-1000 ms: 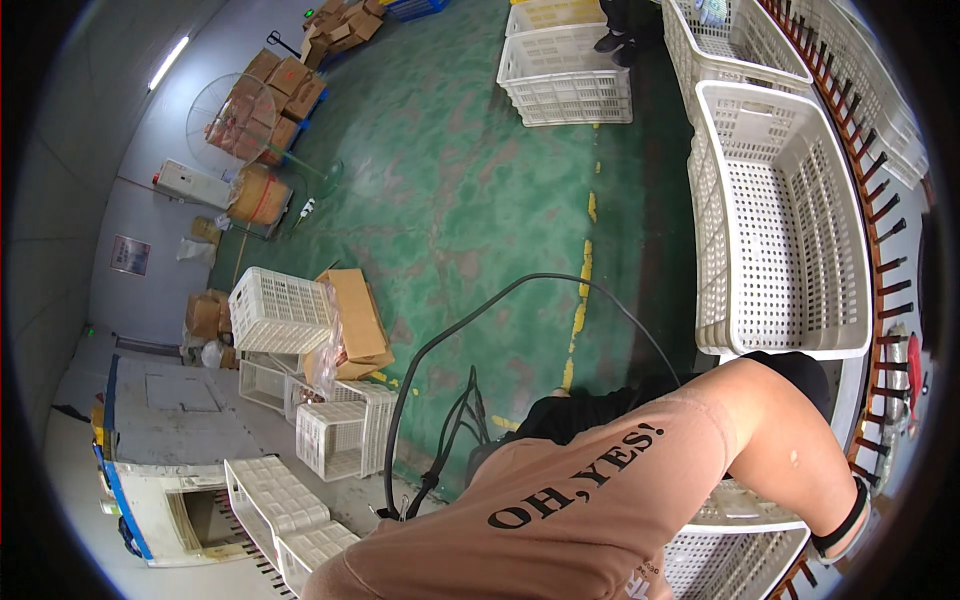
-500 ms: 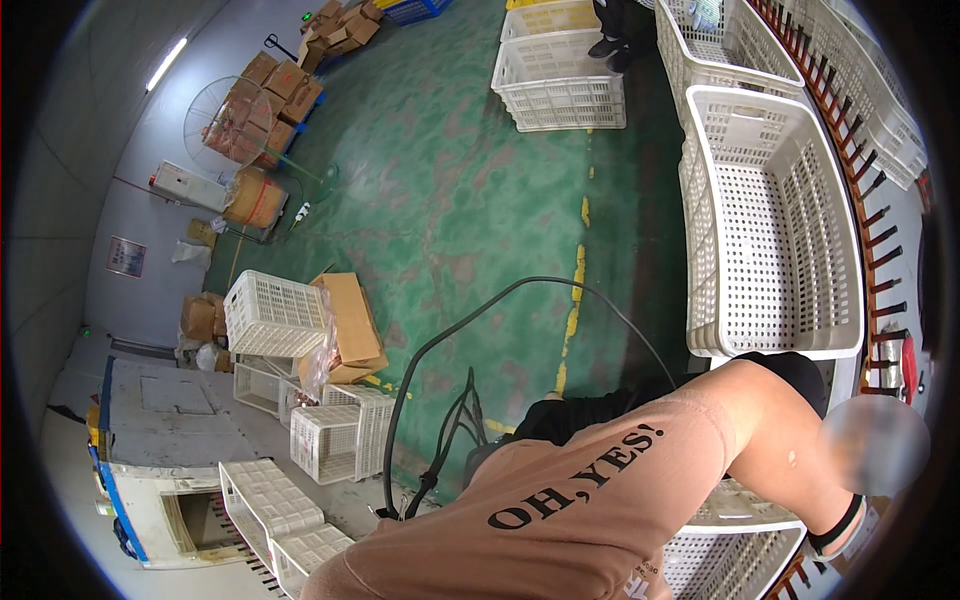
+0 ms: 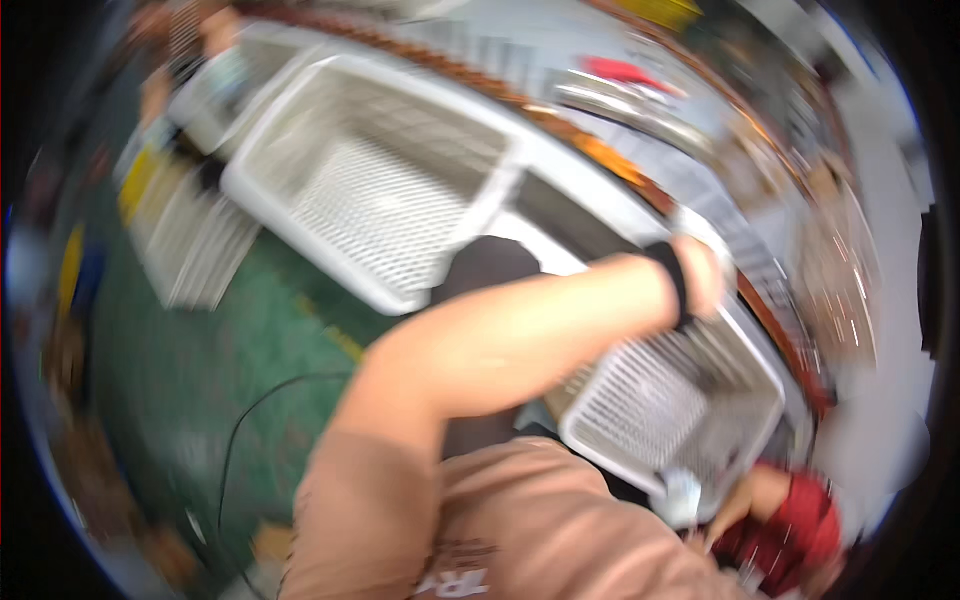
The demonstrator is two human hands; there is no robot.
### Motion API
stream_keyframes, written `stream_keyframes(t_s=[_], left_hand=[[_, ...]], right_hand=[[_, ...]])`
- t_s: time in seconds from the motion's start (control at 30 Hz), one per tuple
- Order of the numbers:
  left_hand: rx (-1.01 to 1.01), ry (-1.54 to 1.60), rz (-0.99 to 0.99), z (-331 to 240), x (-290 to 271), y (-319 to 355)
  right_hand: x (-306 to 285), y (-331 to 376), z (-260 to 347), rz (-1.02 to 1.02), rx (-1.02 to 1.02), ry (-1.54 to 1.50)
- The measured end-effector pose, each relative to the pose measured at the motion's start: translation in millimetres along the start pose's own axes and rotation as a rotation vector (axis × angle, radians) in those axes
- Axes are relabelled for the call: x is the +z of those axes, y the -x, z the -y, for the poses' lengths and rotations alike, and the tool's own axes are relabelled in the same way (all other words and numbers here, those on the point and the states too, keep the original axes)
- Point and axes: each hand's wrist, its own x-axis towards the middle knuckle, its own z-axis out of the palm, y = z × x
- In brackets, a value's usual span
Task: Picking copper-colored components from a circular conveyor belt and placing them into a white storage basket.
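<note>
My left forearm reaches across the view to the right, with a black band at the wrist. My left hand (image 3: pixel 703 275) is smeared by motion, at the far rim of a smaller-looking white plastic crate (image 3: pixel 665 470). Its fingers cannot be made out, nor whether it holds anything. Beyond my arm, to the left, stands a large white perforated crate (image 3: pixel 262 180) with nothing visible inside. My right hand does not show.
At lower right a person in red (image 3: pixel 800 535) has a pale-gloved hand (image 3: pixel 683 495) at the nearer crate. Another person (image 3: pixel 205 40) stands at upper left. A brown rail (image 3: pixel 500 90) runs behind the crates. A black cable (image 3: pixel 228 450) crosses the green floor (image 3: pixel 170 370).
My view has swung right, so the large crate now lies left of centre. My left arm now stretches over toward the other crate, and the person in red has come into view.
</note>
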Motion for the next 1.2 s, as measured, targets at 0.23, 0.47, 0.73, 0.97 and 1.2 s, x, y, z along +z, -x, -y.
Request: stream_keyframes(t_s=[0.23, 0.47, 0.73, 0.97, 1.2], left_hand=[[0.133, -0.122, 0.116, 0.9, 7.1, -63.4], [0.359, -0.222, 0.220, -23.0, 30.3, -122.7], [0.433, -0.164, 0.367, -5.3, 54.6, -160.2], [0.398, -0.144, 0.555, -7.3, 46.0, -170.2], [0.406, -0.136, 0.533, -17.4, 46.4, -179.0]], right_hand=[[-14.1, 3.2, 3.7, 0.145, 0.213, 0.078], [-19.2, 17.9, -3.3, 0.160, 0.281, 0.050], [-27.8, 8.2, -16.9, 0.339, 0.273, -0.048], [-22.8, 29.0, -15.6, 0.290, 0.301, -0.061], [-28.8, 29.4, -9.8, 0.217, 0.349, 0.020]])
